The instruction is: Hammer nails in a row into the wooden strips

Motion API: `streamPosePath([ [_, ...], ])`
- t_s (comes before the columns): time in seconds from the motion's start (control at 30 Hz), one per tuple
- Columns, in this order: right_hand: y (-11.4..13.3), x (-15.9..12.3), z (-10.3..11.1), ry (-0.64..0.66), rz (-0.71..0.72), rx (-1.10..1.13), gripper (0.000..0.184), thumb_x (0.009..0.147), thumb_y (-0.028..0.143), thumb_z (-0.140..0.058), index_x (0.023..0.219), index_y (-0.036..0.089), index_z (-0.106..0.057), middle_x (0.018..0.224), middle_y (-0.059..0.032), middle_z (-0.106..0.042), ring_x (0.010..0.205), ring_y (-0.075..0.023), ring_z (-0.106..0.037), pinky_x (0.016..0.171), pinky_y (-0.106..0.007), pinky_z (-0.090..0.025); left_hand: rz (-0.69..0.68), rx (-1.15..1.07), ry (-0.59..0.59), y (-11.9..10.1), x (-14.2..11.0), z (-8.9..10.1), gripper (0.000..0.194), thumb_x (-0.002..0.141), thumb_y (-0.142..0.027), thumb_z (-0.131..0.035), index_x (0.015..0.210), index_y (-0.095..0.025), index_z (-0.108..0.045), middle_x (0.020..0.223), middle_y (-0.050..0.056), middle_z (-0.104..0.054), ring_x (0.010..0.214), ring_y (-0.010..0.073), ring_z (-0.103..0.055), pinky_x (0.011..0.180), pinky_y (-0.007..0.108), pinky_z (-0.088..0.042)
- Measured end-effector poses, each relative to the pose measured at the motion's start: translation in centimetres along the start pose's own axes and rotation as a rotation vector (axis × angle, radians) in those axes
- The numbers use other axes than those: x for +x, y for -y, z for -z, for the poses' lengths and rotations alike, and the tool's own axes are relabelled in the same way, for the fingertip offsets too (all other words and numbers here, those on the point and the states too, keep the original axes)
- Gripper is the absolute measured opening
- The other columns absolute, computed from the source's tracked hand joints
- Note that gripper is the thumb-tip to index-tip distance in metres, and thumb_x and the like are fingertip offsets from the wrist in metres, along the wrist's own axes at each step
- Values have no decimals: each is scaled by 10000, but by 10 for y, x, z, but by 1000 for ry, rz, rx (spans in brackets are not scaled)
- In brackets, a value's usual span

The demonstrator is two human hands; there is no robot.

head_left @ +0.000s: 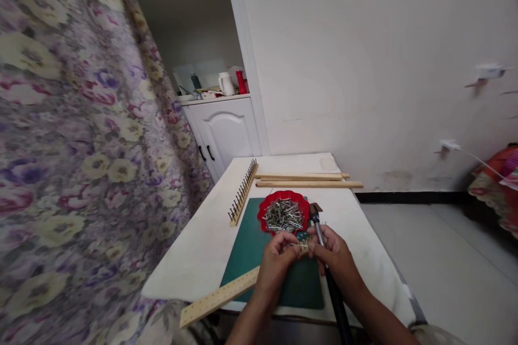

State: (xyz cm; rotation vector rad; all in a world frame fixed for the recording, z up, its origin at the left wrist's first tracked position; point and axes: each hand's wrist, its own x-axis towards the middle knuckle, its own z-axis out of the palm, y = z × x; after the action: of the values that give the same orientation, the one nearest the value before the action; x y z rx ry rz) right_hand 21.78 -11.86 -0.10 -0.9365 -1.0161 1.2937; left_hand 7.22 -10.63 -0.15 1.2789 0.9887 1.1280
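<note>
My right hand [334, 253] is wrapped round the shaft of a hammer [319, 230], whose head points away from me beside the bowl. My left hand [279, 252] is closed in a pinch on a thin, shiny nail [300, 245], and its fingertips almost meet those of my right hand. Beneath both hands runs a wooden strip [220, 295] with rows of small holes, slanting from the lower left; several nails stand in its far end. Just beyond my hands, a red scalloped bowl [262, 211] holds a heap of loose nails [284, 214].
A green mat [243, 250] lies on the white-covered table [194, 267]. To the left rests a wooden strip with a row of upright nails [244, 192]. Two bare wooden strips [309, 184] lie at the back. A floral curtain [81, 145] hangs at the left.
</note>
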Motion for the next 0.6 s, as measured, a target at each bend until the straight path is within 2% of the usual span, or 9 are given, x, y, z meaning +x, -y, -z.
streamPosePath([
  [0.1, -1, -2, -1, 20, -8, -48, 250, 715, 282, -660, 896, 178, -521, 562, 68, -554, 312, -43, -377, 312, -164, -299, -239, 450, 4, -9, -7, 3, 74, 776, -229, -600, 739, -171, -627, 741, 23, -574, 711, 147, -525, 638, 241, -400],
  [0.17, -5, -3, -2, 32, -17, -70, 247, 717, 273, -650, 904, 181, -519, 558, 73, -545, 314, -49, -383, 310, -168, -303, -403, 696, 21, -15, -12, 2, 126, 813, -201, -553, 755, -192, -664, 825, 50, -586, 820, 178, -529, 709, 270, -405],
  [0.27, -9, -5, -3, 66, -24, -92, 241, 729, 271, -639, 913, 182, -511, 560, 72, -550, 318, -53, -386, 313, -171, -303, -497, 846, 54, -20, -20, 4, 212, 859, -192, -483, 786, -205, -682, 795, 58, -585, 784, 171, -529, 675, 260, -403],
  [0.37, -8, -7, -2, 91, -23, -90, 232, 773, 304, -616, 936, 179, -507, 573, 59, -575, 321, -49, -381, 324, -170, -286, -442, 782, 20, -16, -21, 14, 206, 860, -222, -482, 791, -188, -673, 759, 47, -596, 705, 147, -541, 627, 232, -404],
  [0.5, 2, -7, 4, 80, -15, -21, 236, 809, 354, -596, 936, 172, -517, 578, 52, -573, 332, -40, -380, 343, -164, -267, -175, 509, -205, 3, -12, 39, 150, 776, -308, -584, 769, -166, -631, 671, 6, -605, 604, 128, -538, 569, 209, -401],
  [0.6, 7, -5, 8, 95, -23, 64, 241, 809, 369, -595, 917, 163, -530, 561, 56, -555, 334, -33, -380, 354, -161, -246, -5, 311, -250, 26, -4, 49, 194, 728, -344, -624, 757, -154, -598, 597, -16, -583, 533, 111, -511, 513, 190, -373],
])
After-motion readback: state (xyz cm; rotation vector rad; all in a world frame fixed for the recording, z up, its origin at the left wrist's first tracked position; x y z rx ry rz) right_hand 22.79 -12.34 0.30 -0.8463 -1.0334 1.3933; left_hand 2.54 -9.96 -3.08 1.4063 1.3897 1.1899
